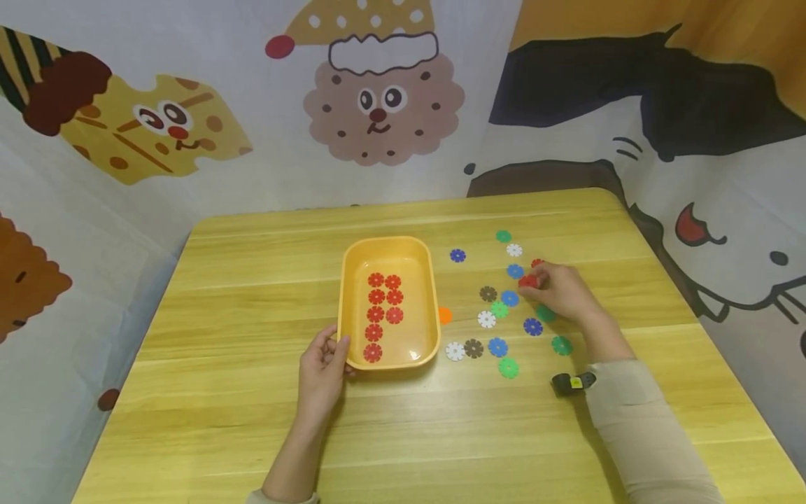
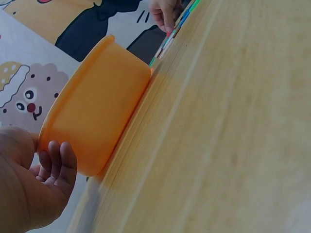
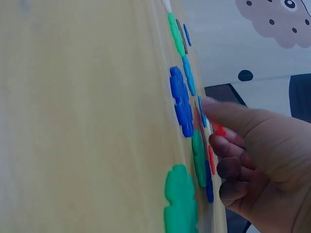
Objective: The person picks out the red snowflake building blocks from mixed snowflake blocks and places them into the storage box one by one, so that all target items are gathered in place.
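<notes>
My left hand (image 1: 323,367) holds the near left corner of a yellow-orange plastic tray (image 1: 434,329), thumb at the rim and fingers against the outer wall. In the left wrist view the tray's side (image 2: 102,97) stands beside those curled fingers. Inside the tray, several red snowflake discs (image 1: 376,314) lie in two columns, the left one longer. My right hand (image 1: 563,290) pinches a red snowflake disc (image 1: 527,281) between thumb and fingers, just above the scattered discs. Another red disc (image 1: 537,264) lies behind it. The right wrist view shows the pinched disc (image 3: 219,129) mostly hidden by the fingers.
Right of the tray lie loose discs: blue (image 1: 532,326), white (image 1: 486,319), brown (image 1: 474,348) and green (image 1: 508,367). An orange disc (image 1: 445,316) touches or nearly touches the tray's right side. The wooden table (image 1: 239,301) backs onto a cartoon-printed cloth (image 1: 264,140).
</notes>
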### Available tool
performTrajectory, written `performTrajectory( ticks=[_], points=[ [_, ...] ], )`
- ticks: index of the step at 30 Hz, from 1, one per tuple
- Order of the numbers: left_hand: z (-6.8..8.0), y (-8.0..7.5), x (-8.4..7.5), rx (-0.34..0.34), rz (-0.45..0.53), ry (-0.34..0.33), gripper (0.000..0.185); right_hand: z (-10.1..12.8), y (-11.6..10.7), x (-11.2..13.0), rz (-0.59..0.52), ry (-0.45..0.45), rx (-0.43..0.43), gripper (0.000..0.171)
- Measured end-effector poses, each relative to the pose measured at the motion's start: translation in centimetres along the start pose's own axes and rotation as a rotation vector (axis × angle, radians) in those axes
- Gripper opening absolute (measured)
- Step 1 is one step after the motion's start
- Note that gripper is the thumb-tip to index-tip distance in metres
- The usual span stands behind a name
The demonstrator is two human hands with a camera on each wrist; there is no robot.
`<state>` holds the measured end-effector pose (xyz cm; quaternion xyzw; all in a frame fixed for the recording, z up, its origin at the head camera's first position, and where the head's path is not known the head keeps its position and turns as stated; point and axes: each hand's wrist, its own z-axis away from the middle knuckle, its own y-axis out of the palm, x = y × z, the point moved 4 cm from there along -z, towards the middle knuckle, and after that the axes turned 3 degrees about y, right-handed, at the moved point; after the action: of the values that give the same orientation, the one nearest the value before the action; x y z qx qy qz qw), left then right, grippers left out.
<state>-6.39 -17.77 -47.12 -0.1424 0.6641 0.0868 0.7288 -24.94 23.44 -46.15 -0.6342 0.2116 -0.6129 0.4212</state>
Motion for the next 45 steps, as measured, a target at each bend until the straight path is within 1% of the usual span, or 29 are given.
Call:
performTrajectory(
  ticks=[4, 10, 15, 18, 26, 30, 35, 40, 45],
  points=[
    [0.0, 0.0, 0.1, -0.003, -0.004, -0.003, 0.040, -0.1, 0.0, 0.4, 0.001, -0.028, -0.057, 0.033],
    [0.0, 0.0, 0.1, -0.007, -0.006, -0.002, 0.039, -0.5, 0.2, 1.2, -0.008, -0.088, -0.143, 0.033],
    [0.0, 0.0, 0.3, -0.010, -0.002, 0.000, 0.038, -0.8, 0.4, 2.3, -0.031, -0.162, -0.188, 0.029],
    [0.0, 0.0, 0.4, -0.010, 0.001, 0.002, 0.038, -0.9, 0.6, 3.0, -0.052, -0.193, -0.192, 0.027],
    [0.0, 0.0, 0.3, -0.008, -0.006, 0.002, 0.040, -0.9, 1.0, 4.9, -0.118, -0.232, -0.173, 0.028],
    [0.0, -0.1, 0.3, -0.005, -0.010, 0.006, 0.040, -0.7, 1.3, 6.3, -0.124, -0.258, -0.169, 0.027],
    [-0.1, -0.1, 0.3, -0.003, -0.008, 0.011, 0.039, -0.6, 1.9, 7.8, -0.126, -0.284, -0.152, 0.031],
    [-0.1, -0.1, 0.3, -0.002, -0.006, 0.014, 0.039, -0.8, 2.6, 9.0, -0.133, -0.311, -0.128, 0.034],
    [-0.1, -0.1, 0.3, -0.002, -0.003, 0.011, 0.039, -0.9, 3.3, 10.0, -0.162, -0.332, -0.099, 0.033]
  ],
)
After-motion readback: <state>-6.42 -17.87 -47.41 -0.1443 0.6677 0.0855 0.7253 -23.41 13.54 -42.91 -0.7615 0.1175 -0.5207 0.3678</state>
